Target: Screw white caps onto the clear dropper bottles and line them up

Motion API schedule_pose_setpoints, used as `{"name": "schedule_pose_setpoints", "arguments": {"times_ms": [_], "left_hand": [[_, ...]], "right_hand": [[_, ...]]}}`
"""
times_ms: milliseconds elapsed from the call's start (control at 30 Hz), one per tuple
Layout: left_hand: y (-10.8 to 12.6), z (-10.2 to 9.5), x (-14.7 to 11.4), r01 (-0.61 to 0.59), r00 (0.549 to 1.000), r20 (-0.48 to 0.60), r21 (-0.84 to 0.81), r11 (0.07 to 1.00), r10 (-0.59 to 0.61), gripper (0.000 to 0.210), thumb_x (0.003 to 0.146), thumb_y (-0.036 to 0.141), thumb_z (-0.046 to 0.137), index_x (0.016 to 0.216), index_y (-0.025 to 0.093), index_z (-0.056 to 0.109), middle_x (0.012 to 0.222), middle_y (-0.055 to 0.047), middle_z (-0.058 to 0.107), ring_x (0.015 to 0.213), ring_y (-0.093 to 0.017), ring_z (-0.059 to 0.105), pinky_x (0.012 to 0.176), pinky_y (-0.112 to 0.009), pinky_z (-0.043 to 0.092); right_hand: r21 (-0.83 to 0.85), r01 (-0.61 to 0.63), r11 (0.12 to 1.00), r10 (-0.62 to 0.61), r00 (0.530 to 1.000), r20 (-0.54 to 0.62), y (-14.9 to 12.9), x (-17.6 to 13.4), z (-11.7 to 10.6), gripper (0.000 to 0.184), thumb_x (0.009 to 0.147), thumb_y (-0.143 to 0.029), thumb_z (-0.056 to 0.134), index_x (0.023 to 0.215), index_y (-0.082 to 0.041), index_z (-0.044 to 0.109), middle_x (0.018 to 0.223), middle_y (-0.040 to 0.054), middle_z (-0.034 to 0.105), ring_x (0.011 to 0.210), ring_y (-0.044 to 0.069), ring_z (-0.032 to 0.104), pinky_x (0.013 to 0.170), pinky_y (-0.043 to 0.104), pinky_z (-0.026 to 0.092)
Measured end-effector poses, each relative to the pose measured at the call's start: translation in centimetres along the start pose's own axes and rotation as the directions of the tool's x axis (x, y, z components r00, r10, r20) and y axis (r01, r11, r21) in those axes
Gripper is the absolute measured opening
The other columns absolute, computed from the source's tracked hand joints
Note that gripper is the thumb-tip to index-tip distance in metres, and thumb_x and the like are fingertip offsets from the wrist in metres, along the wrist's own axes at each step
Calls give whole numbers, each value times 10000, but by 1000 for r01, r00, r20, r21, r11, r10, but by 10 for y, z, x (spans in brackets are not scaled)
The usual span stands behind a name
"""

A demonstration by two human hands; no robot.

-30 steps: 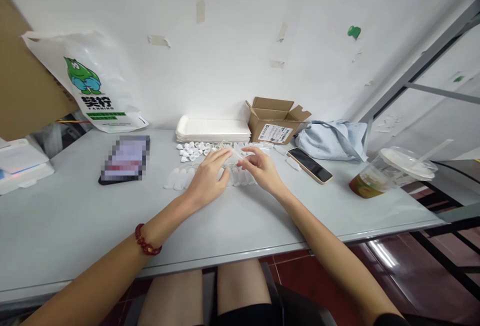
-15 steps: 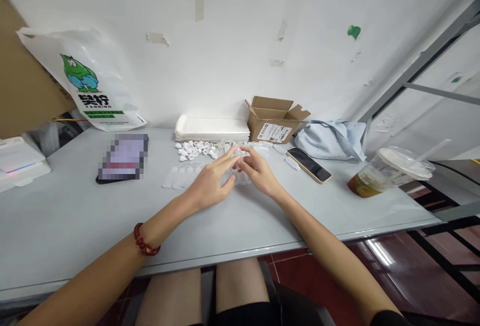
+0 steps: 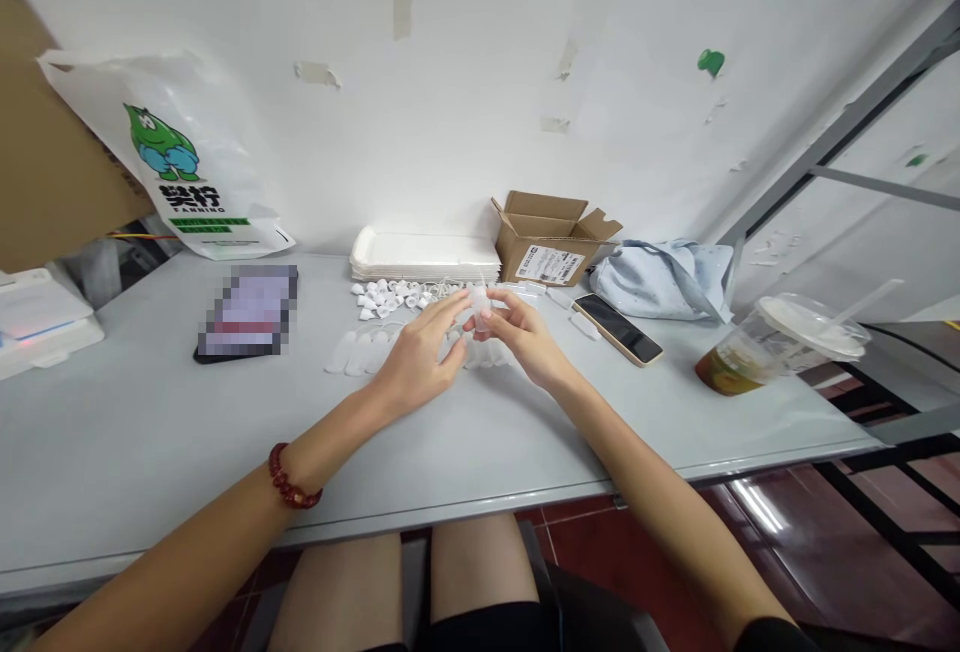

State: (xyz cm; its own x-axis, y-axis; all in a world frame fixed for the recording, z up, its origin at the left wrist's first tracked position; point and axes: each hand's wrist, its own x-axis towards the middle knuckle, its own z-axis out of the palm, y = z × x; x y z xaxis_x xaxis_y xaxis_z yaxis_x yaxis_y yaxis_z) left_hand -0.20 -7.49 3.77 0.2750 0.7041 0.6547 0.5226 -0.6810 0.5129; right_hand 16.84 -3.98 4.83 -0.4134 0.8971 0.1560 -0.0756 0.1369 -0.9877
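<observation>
1. Right hand (image 3: 525,337) is half closed, its thumb and fingers pinching a small bottle (image 3: 480,306); the left hand (image 3: 420,357) is loosely open, thumb spread, fingertips at the bottle's other side. Whether they touch it, I cannot tell.
2. That bottle appears lifted off the table (image 3: 480,452), nearer the person than the cardboard box (image 3: 541,262) and left of it.
3. A slip seems the main risk, since only fingertips grip a smooth-looking surface; falling, it could knock the row of bottles (image 3: 360,354) lying left of the box.
4. Squeezing too hard might dent or tilt it. A wide left-hand sweep could scatter the white caps (image 3: 382,298), also left of the box.
5. It stands nearly upright: long axis vertical, narrow tip upward.
</observation>
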Motion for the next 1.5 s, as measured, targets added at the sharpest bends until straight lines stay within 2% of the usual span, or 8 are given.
{"name": "schedule_pose_setpoints", "arguments": {"times_ms": [67, 267, 533, 733, 900, 1067, 1133, 1500], "left_hand": [[-1, 0, 1, 13, 999, -49, 13, 1000, -12, 445, 840, 200, 536, 1282, 164, 504, 1322, -133, 545, 1227, -264, 505, 956, -452, 500], [-3, -1, 2, 26, 999, -45, 45, 999, -24, 534, 813, 297, 638, 1311, 211, 466, 1333, -112, 531, 1223, -272, 497, 960, -473, 481], [0, -3, 2, -26, 998, -58, 62, 998, 29, 503, 813, 276, 646, 1284, 193, 491, 1295, -117, 561, 1200, -259, 509, 956, -450, 481], [-4, -1, 1, -162, 978, -106, 164, 973, 180, 501, 826, 254, 641, 1294, 175, 478, 1264, -137, 575, 1184, -263, 514, 988, -466, 452], [-6, 0, 1, -238, 963, -73, 214, 947, 258, 499, 830, 236, 635, 1296, 184, 464, 1223, -126, 596, 1159, -269, 522, 973, -488, 457], [-3, -2, 1, -250, 963, -38, 259, 933, 268, 451, 831, 191, 611, 1264, 201, 487, 1191, -97, 611, 1139, -271, 521, 958, -494, 462], [-2, -2, 1, -246, 964, -33, 267, 932, 264, 449, 820, 167, 616, 1252, 192, 493, 1182, -95, 612, 1133, -271, 516, 955, -488, 463], [-5, 0, 1, -218, 968, -67, 267, 939, 244, 441, 789, 270, 685, 1183, 172, 512, 1138, -110, 615, 1119, -275, 497, 961, -492, 445]], "right_hand": [[102, -42, 994, 37, 998, 54, -1, -1, 1, 372, 779, -391, 654, 1066, -195, 522, 814, 37, 696, 736, 148, 621, 779, 326, 461], [297, -106, 949, 63, 987, 150, -3, -2, 3, 328, 771, -333, 674, 1030, -206, 519, 823, 37, 699, 742, 154, 628, 776, 324, 453], [317, -170, 933, 85, 961, 263, -6, -4, 1, 342, 788, -335, 660, 1079, -199, 543, 894, 60, 701, 801, 165, 631, 808, 328, 439], [281, -143, 949, 61, 958, 281, -5, -4, 3, 361, 808, -364, 637, 1112, -180, 573, 915, 76, 706, 780, 166, 622, 810, 336, 447], [195, -89, 977, 46, 976, 215, -4, -3, 5, 343, 816, -437, 609, 1032, -170, 620, 891, 74, 700, 800, 176, 632, 789, 329, 467], [0, 48, 999, -48, 997, -61, -3, -3, 8, 306, 751, -439, 676, 925, -192, 635, 820, 25, 668, 767, 141, 601, 686, 267, 472], [-55, 63, 997, -68, 991, -113, -3, -3, 9, 305, 728, -437, 697, 879, -180, 634, 803, 24, 657, 720, 126, 580, 654, 260, 473], [-26, 7, 1000, -10, 997, -82, -6, -7, 13, 350, 670, -365, 750, 920, -149, 634, 777, 29, 648, 689, 132, 587, 637, 286, 491]]}}
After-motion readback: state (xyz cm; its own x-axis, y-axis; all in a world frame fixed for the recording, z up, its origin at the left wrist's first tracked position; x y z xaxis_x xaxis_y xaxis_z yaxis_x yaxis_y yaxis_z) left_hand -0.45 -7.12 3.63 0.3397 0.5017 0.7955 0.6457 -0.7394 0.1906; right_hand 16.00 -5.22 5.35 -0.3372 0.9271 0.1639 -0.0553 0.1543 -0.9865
